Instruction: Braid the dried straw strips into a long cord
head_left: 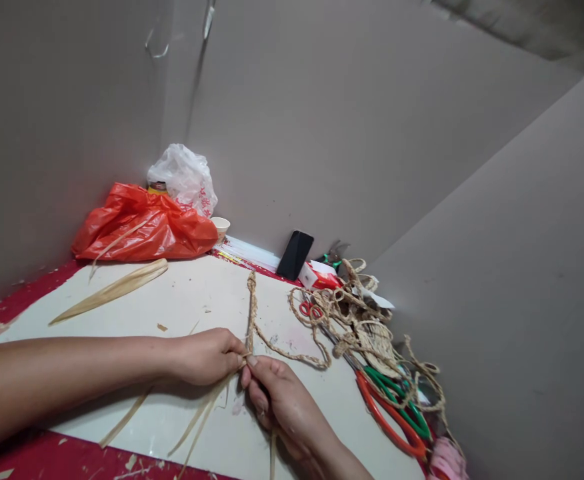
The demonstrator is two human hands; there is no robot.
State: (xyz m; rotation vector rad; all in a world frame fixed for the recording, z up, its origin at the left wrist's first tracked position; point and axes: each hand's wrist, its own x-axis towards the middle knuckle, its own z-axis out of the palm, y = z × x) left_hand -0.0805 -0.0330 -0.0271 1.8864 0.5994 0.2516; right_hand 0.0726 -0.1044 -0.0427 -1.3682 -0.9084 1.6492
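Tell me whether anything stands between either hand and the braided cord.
Nothing visible does: the left hand and right hand pinch the near end of the braided cord directly. The orange-handled scissors lie off to the right.

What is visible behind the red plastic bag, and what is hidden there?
Behind the red plastic bag are a white plastic bag with red print and the dark top of a container. Their lower parts, and anything else there, are covered from view.
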